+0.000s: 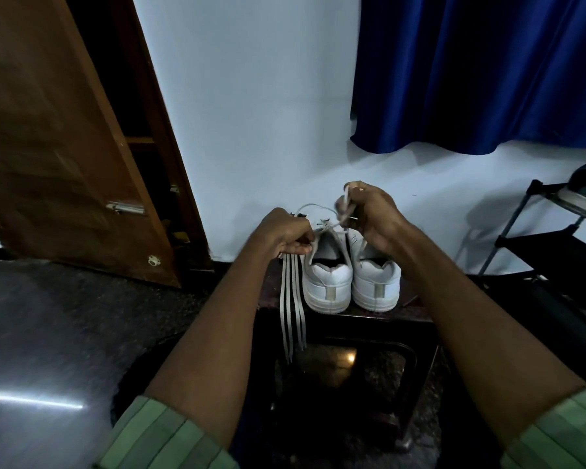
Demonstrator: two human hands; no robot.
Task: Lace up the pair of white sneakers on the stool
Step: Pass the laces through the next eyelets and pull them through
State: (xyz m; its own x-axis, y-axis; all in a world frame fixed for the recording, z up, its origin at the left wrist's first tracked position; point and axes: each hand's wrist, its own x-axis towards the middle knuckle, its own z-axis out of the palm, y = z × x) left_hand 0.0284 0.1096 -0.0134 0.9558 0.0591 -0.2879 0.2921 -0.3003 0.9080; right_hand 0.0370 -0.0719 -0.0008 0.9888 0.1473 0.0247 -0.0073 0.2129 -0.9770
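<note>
Two white sneakers stand side by side on a dark stool, heels toward me: the left sneaker and the right sneaker. My left hand grips a bundle of white laces whose loose ends hang down past the stool's front edge. My right hand pinches a lace end above the sneakers' tongues. A lace strand runs between my two hands over the left sneaker. The eyelets are mostly hidden behind my hands.
A brown wooden door stands open at the left. A white wall rises behind the stool, with a blue curtain at the upper right. A black shoe rack with a shoe on it stands at the right. The floor is dark and glossy.
</note>
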